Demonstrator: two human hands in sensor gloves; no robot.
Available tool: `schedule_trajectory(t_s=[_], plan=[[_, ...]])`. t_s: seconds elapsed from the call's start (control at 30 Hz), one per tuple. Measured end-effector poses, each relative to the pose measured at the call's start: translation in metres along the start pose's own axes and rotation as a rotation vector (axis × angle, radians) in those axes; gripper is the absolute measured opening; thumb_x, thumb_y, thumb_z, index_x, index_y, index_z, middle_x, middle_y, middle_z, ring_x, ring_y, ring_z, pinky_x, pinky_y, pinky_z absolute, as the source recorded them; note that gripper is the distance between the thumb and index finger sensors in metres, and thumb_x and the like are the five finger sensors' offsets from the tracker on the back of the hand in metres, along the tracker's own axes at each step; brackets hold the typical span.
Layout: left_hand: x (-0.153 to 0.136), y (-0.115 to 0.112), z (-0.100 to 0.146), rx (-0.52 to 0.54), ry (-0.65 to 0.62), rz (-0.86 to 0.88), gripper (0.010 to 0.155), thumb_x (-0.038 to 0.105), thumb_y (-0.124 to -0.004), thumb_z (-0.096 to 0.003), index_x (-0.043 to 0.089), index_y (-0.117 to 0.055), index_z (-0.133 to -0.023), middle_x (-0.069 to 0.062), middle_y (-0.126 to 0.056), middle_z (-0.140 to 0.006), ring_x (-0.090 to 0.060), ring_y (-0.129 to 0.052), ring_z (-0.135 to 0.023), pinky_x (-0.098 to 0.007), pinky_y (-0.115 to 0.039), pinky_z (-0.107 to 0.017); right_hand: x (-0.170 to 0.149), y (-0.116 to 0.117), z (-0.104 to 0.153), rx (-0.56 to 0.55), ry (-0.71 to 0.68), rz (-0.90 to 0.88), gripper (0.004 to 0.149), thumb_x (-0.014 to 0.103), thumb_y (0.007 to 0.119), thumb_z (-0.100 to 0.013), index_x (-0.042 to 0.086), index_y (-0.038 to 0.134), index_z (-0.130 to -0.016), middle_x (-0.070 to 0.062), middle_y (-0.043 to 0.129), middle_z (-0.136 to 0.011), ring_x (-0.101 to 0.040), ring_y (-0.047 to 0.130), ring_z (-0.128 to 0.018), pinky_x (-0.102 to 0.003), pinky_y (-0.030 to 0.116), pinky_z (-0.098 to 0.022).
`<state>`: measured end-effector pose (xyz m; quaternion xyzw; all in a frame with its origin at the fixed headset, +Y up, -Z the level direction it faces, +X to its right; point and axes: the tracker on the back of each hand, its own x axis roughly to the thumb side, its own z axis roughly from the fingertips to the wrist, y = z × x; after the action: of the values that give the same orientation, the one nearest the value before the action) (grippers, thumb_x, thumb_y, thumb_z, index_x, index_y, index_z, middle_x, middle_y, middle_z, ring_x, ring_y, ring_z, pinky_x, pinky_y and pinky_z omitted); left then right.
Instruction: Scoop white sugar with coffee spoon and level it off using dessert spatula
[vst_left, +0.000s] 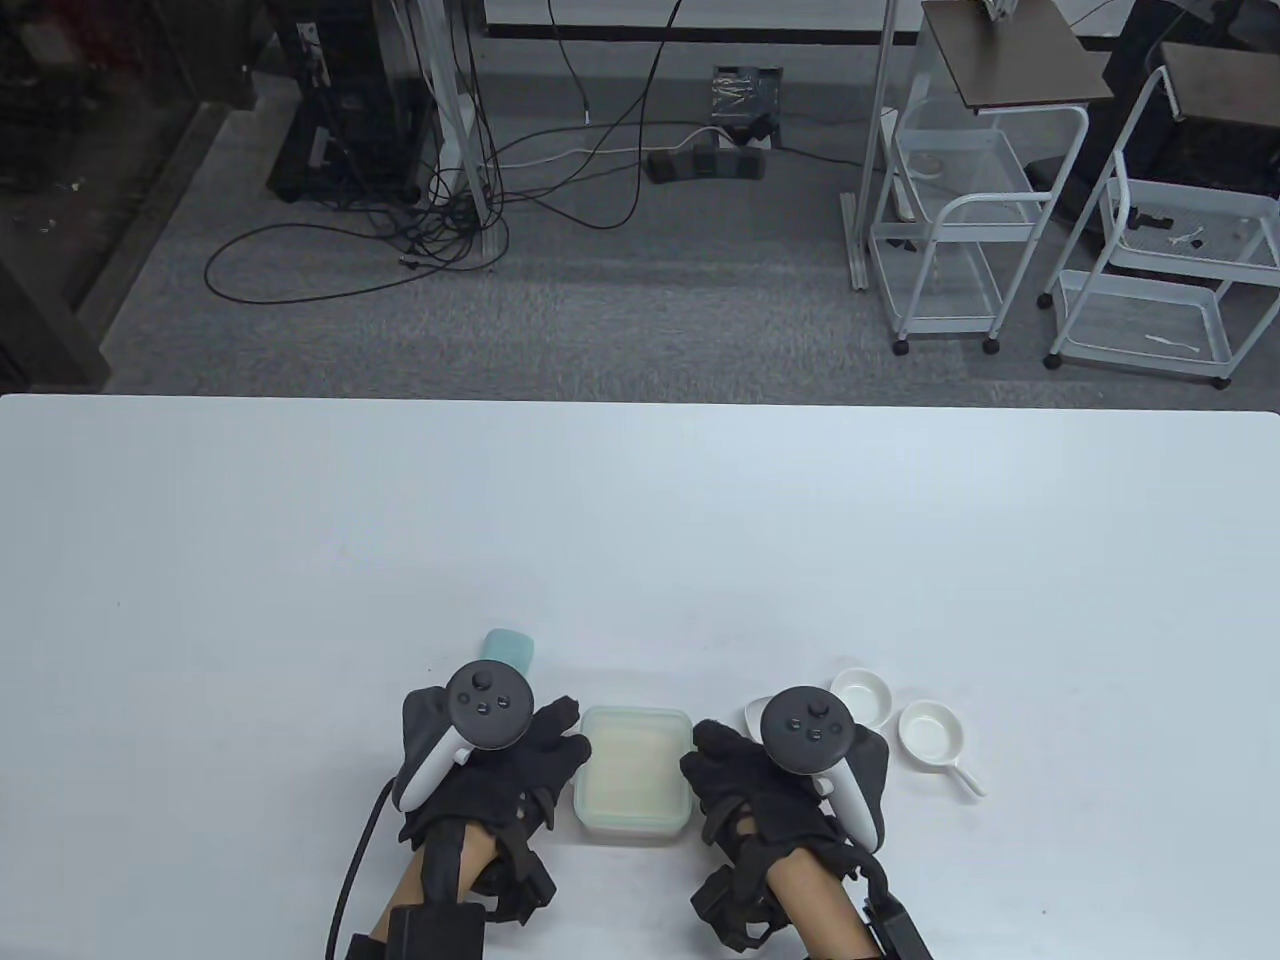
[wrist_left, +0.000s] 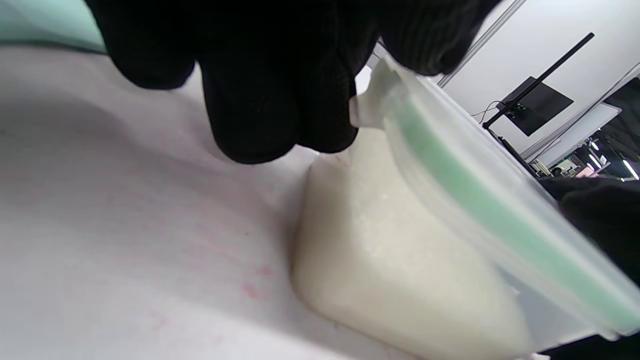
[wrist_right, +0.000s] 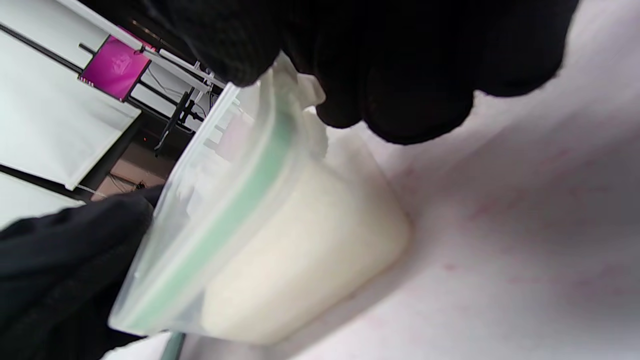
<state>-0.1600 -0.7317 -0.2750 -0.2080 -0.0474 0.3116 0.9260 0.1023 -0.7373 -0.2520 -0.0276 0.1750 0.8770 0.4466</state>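
**Both Hands at the Lidded Sugar Container**

At the near edge of the table (vst_left: 640, 520), the left fingertips (wrist_left: 270, 125) are curled against the left-side lid tab of the sugar container (vst_left: 633, 775); the wrist view shows them bunched together at the tab (wrist_left: 367, 102). The right fingertips (wrist_right: 400, 100) are curled likewise at the tab on the opposite side. The left hand (vst_left: 500, 765) and right hand (vst_left: 770, 780) flank the container, touching its sides. Its translucent lid (wrist_left: 490, 200), with a green seal band, sits on top. White sugar (wrist_left: 395, 250) fills the container body.

A pale green item (vst_left: 507, 648) lies just beyond the left hand, partly hidden. Two small white dishes (vst_left: 865, 695) (vst_left: 932, 730), one with a handle, sit just right of the right hand. The coffee spoon cannot be identified.
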Motion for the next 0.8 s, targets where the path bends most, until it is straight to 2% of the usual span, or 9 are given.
schedule_trajectory(t_s=[0.2, 0.27, 0.37, 0.43, 0.8], plan=[[-0.015, -0.002, -0.005, -0.118, 0.119, 0.28, 0.067, 0.04, -0.077, -0.047, 0.013, -0.066, -0.107, -0.006, -0.097, -0.086, -0.028, -0.099, -0.073, -0.057, -0.074, -0.066, -0.006, -0.001, -0.003, 0.032, 0.048, -0.091, 0.056, 0.025, 0.079, -0.045, -0.002, 0.068, -0.093, -0.026, 0.088, -0.076, -0.037, 0.095, -0.054, -0.053, 0.082, -0.042], [-0.017, -0.002, -0.007, -0.133, 0.12, 0.309, 0.066, 0.039, -0.078, -0.0465, 0.014, -0.067, -0.107, -0.008, -0.096, -0.086, -0.029, -0.097, -0.072, -0.057, -0.072, -0.066, -0.008, -0.001, -0.003, 0.044, 0.062, -0.125, 0.056, 0.025, 0.079, -0.045, -0.003, 0.068, -0.092, -0.026, 0.088, -0.076, -0.036, 0.094, -0.053, -0.053, 0.082, -0.042], [-0.016, -0.002, -0.008, -0.151, 0.118, 0.3, 0.065, 0.038, -0.076, -0.0473, 0.014, -0.066, -0.107, -0.009, -0.095, -0.087, -0.029, -0.095, -0.073, -0.058, -0.07, -0.067, -0.01, -0.001, -0.004, 0.053, 0.073, -0.141, 0.057, 0.026, 0.08, -0.045, -0.003, 0.068, -0.092, -0.027, 0.088, -0.076, -0.036, 0.094, -0.053, -0.053, 0.082, -0.042], [-0.014, -0.003, -0.008, -0.157, 0.118, 0.291, 0.065, 0.038, -0.074, -0.0476, 0.014, -0.066, -0.107, -0.009, -0.094, -0.087, -0.03, -0.094, -0.073, -0.059, -0.069, -0.067, -0.009, -0.005, -0.003, 0.002, 0.067, -0.104, 0.058, 0.027, 0.083, -0.043, -0.003, 0.07, -0.091, -0.024, 0.089, -0.071, -0.032, 0.092, -0.05, -0.052, 0.082, -0.041], [-0.012, -0.004, -0.007, -0.172, 0.126, 0.26, 0.064, 0.038, -0.071, -0.0482, 0.008, -0.068, -0.105, -0.01, -0.093, -0.086, -0.029, -0.093, -0.071, -0.059, -0.068, -0.068, -0.001, -0.002, 0.002, -0.034, 0.04, 0.003, 0.057, 0.028, 0.082, -0.044, -0.001, 0.069, -0.091, -0.023, 0.087, -0.071, -0.033, 0.091, -0.053, -0.053, 0.08, -0.043]])
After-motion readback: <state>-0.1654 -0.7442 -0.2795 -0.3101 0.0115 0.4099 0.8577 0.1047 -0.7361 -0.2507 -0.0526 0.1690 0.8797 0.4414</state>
